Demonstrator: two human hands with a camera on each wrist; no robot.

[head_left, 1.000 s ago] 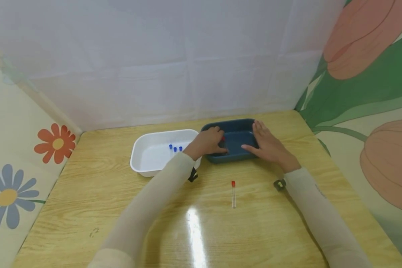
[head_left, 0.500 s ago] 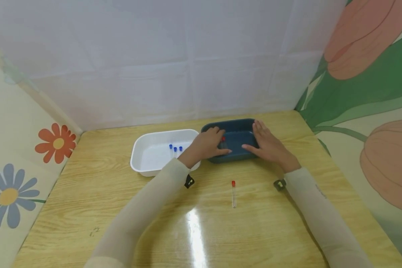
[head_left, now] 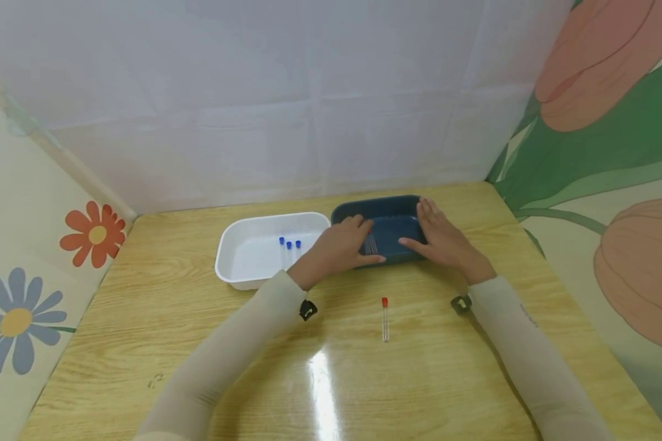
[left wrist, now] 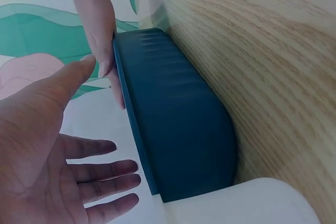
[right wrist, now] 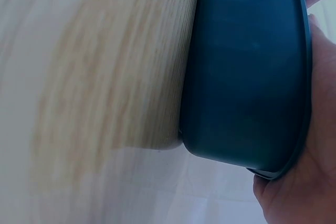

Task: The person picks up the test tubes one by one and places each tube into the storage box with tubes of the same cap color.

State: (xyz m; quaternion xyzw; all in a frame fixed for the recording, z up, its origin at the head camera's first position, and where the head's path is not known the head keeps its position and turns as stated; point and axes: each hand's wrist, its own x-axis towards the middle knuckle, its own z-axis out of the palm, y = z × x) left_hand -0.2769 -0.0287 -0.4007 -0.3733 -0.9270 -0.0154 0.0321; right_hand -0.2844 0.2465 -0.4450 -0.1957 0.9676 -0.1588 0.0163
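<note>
My left hand (head_left: 339,245) is over the left end of a dark blue tray (head_left: 394,258). In the left wrist view its fingers are spread and loosely extended above the rim, with nothing between them. Just beside the thumb, clear test tubes (head_left: 371,245) with red caps lie inside the tray, partly hidden by the hand. My right hand (head_left: 447,242) rests on the tray's right end, its straight fingers along the rim and the thumb reaching over the inside. One red-capped test tube (head_left: 385,320) lies on the table in front of the tray.
A white tray (head_left: 232,282) stands to the left, right next to the blue one, with 3 blue-capped test tubes (head_left: 289,246) in it. The wooden table (head_left: 430,367) meets a white cloth (head_left: 243,153) behind the trays. Flower-patterned panels flank both sides.
My left hand has drawn slightly back toward the front edge of the blue tray and its thumb has moved away from the tubes, which now show more. The right hand has stayed put.
</note>
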